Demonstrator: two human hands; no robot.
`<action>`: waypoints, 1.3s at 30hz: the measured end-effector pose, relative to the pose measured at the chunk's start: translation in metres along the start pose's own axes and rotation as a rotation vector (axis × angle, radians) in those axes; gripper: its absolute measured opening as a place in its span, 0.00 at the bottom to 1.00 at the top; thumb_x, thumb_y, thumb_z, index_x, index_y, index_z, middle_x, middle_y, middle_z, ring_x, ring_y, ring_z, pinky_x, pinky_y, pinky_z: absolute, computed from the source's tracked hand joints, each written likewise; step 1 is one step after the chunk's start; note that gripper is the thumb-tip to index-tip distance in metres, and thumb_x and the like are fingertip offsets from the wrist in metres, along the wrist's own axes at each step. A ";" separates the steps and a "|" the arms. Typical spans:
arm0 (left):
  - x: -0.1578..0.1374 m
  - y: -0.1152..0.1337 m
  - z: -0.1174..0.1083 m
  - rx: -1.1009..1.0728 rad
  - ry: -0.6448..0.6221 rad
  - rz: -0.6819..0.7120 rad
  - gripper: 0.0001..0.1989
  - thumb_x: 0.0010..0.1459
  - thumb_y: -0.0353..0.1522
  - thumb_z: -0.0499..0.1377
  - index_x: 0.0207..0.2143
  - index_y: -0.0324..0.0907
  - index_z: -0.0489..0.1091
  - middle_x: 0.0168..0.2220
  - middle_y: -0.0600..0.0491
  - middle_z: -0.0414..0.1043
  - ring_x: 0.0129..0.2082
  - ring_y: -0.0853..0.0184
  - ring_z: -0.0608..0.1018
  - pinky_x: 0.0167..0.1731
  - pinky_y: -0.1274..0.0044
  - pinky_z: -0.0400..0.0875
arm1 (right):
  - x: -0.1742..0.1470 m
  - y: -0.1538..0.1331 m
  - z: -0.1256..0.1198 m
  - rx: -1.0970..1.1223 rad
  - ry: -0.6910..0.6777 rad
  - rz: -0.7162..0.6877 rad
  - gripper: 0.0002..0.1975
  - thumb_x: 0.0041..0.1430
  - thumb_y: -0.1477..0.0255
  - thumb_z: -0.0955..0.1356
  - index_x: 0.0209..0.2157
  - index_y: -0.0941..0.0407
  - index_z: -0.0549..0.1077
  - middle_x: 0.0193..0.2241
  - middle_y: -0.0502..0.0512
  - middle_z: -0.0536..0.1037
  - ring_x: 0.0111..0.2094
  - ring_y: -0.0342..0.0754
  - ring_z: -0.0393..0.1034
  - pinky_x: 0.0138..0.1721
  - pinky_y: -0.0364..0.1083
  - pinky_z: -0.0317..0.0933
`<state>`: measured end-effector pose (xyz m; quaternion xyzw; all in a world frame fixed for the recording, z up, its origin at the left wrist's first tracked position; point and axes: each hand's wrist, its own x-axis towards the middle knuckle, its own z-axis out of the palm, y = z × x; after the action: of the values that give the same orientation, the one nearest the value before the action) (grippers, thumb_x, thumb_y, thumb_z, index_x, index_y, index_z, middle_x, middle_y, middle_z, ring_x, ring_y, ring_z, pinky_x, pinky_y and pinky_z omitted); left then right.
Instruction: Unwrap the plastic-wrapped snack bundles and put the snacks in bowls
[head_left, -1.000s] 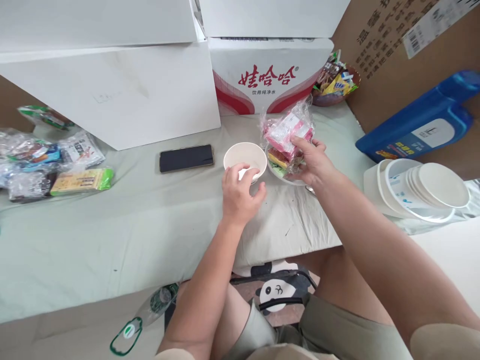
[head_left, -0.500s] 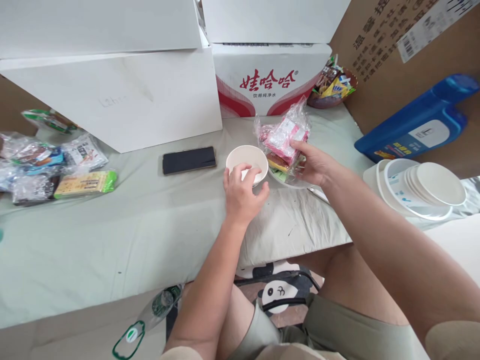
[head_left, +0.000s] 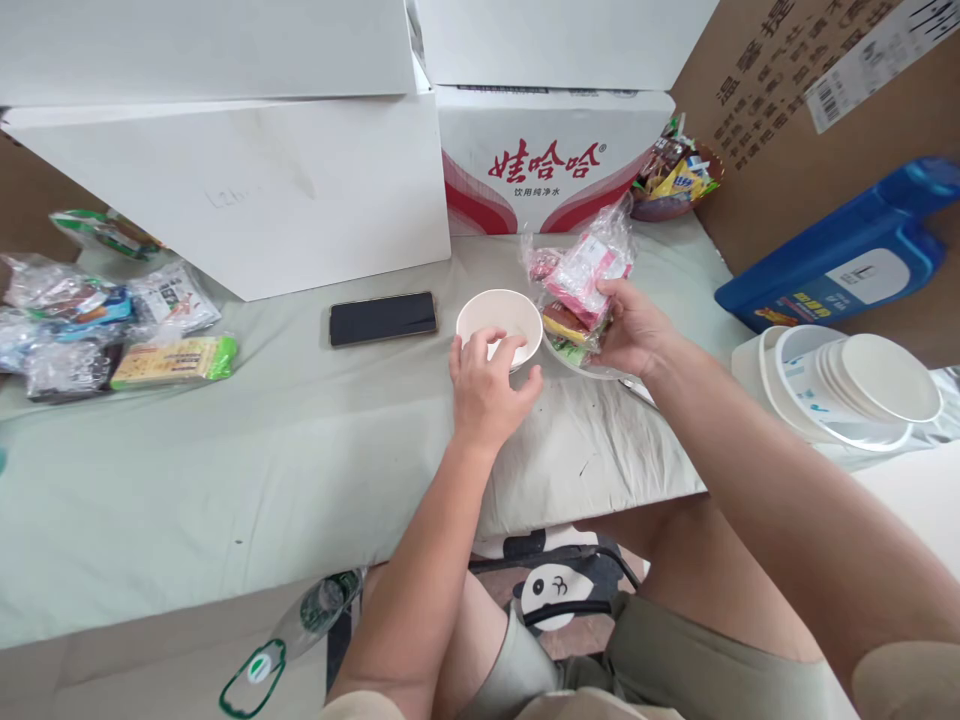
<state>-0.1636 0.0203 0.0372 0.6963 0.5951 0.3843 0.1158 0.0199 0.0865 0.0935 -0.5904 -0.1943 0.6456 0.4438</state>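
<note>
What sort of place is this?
Probably a storage corner indoors, home or workplace unclear: stacked white boxes, a drinking-water carton, and wrapped snacks at the left of a cloth-covered table.

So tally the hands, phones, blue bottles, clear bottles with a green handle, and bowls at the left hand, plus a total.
Hands, left hand and right hand: 2
Phone: 1
Blue bottle: 1
Clear bottle: 1
White bowl: 1
Total: 6
</note>
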 end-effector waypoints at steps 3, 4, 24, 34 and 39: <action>0.000 -0.002 0.002 -0.009 0.014 0.015 0.13 0.56 0.32 0.65 0.45 0.46 0.77 0.51 0.45 0.74 0.55 0.56 0.78 0.70 0.52 0.54 | -0.002 -0.002 -0.002 0.014 0.000 -0.035 0.12 0.54 0.61 0.67 0.40 0.48 0.76 0.38 0.51 0.84 0.43 0.55 0.78 0.42 0.55 0.72; 0.000 -0.003 0.003 -0.014 0.021 0.021 0.13 0.56 0.31 0.64 0.45 0.45 0.77 0.51 0.45 0.74 0.55 0.56 0.78 0.70 0.52 0.54 | -0.004 -0.004 -0.003 0.016 -0.005 -0.053 0.13 0.54 0.61 0.67 0.40 0.48 0.76 0.38 0.51 0.84 0.44 0.55 0.78 0.43 0.56 0.72; 0.003 -0.018 -0.003 -0.566 -0.033 -0.142 0.19 0.53 0.28 0.62 0.49 0.47 0.72 0.55 0.47 0.62 0.51 0.64 0.78 0.51 0.68 0.77 | -0.095 -0.012 -0.026 0.031 -0.281 -0.531 0.15 0.46 0.63 0.77 0.38 0.44 0.78 0.37 0.47 0.83 0.42 0.55 0.77 0.46 0.56 0.71; 0.005 -0.077 -0.104 -1.059 0.349 -0.536 0.13 0.56 0.44 0.62 0.35 0.44 0.72 0.40 0.51 0.75 0.38 0.65 0.81 0.33 0.78 0.76 | -0.091 0.096 0.055 -0.174 -0.435 -0.025 0.24 0.40 0.61 0.79 0.41 0.52 0.78 0.38 0.51 0.82 0.36 0.48 0.74 0.37 0.47 0.67; -0.017 -0.093 -0.149 -1.108 0.232 -0.614 0.11 0.59 0.41 0.61 0.36 0.42 0.75 0.37 0.50 0.77 0.33 0.67 0.78 0.27 0.76 0.72 | -0.074 0.114 0.115 -0.298 -0.599 -0.127 0.22 0.47 0.60 0.76 0.44 0.52 0.77 0.45 0.54 0.82 0.44 0.53 0.76 0.47 0.52 0.69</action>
<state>-0.3323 -0.0152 0.0738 0.2851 0.4894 0.6569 0.4977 -0.1338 -0.0023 0.0748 -0.4194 -0.4445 0.7261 0.3152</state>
